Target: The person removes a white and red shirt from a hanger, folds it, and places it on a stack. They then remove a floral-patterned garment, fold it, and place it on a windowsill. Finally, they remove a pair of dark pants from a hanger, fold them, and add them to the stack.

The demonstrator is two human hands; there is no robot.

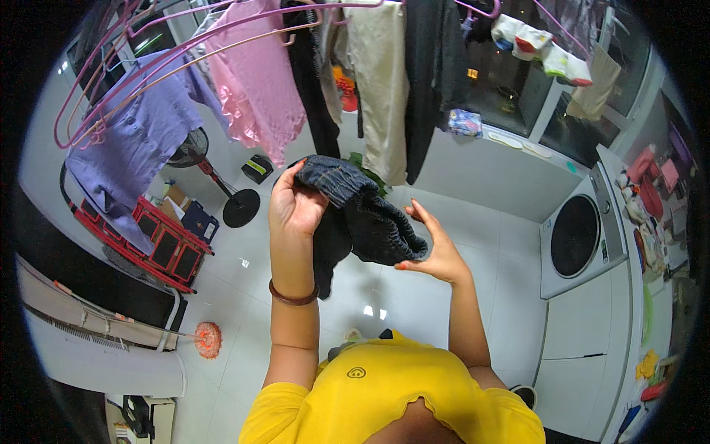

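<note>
Dark blue denim trousers point(383, 222) with a gathered elastic waistband hang in the air before my chest. My left hand point(297, 202) grips the waistband at its upper left, with the thumb side up and part of the fingers hidden by the cloth. The waistband slopes down to the right, and a dark leg dangles below my left hand. At the lower right end, my right hand point(441, 247) is spread, thumb and fingers apart. Its thumb tip overlaps the cloth's edge; whether it touches is unclear.
Overhead hang a lilac shirt point(138, 130), a pink garment point(258, 83), cream trousers point(380, 89) and purple hangers point(219, 28). A standing fan point(241, 208) and red folding rack point(166, 238) are at left. A white front-loading washer point(582, 233) stands right.
</note>
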